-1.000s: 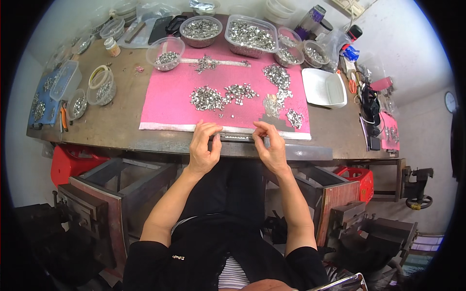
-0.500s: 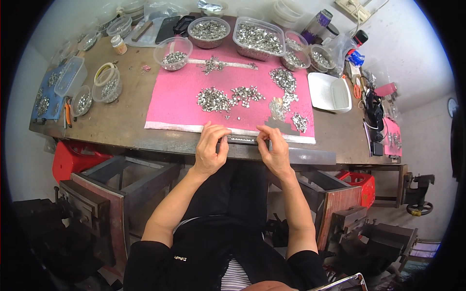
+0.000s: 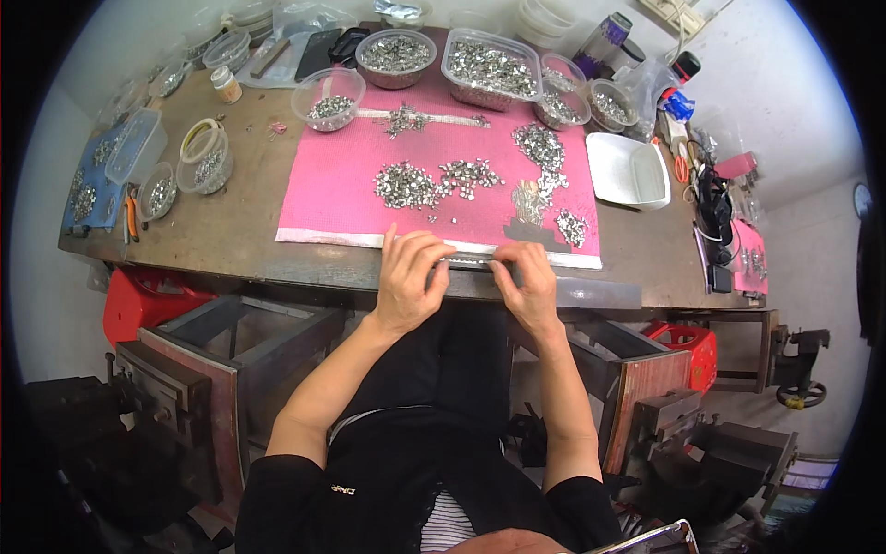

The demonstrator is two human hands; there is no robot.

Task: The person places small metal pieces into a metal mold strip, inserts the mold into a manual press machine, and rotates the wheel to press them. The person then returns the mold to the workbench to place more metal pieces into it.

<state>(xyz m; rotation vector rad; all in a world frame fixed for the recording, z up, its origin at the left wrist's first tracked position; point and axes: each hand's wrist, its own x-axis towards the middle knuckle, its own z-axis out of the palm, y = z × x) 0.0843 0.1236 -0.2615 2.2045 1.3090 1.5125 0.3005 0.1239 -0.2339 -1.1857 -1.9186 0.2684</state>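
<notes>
Over the pink mat's front edge, my left hand (image 3: 409,280) and my right hand (image 3: 528,284) face each other with bent fingers. Between them runs a short, thin strip (image 3: 468,262) bearing a row of small shiny pieces. Each hand closes thumb and fingertips on one end, and the fingers hide those ends. Beyond them on the pink mat (image 3: 332,198) lie a pile of small silvery metal pieces (image 3: 406,187) and a smaller pile (image 3: 469,177). Flat thin silvery pieces (image 3: 529,205) lie to the right, beside another little heap (image 3: 571,227).
Clear tubs of metal pieces, including a round tub (image 3: 397,57) and a rectangular tub (image 3: 492,69), line the back. A white tray (image 3: 628,174) stands right of the mat. Orange-handled pliers (image 3: 131,214) lie far left. Bench vises (image 3: 175,397) flank me below the bench edge.
Both hands have shifted slightly; the left fingers have come right along the strip, and the right hand's fingers are folded closer over its end. The piles look the same.
</notes>
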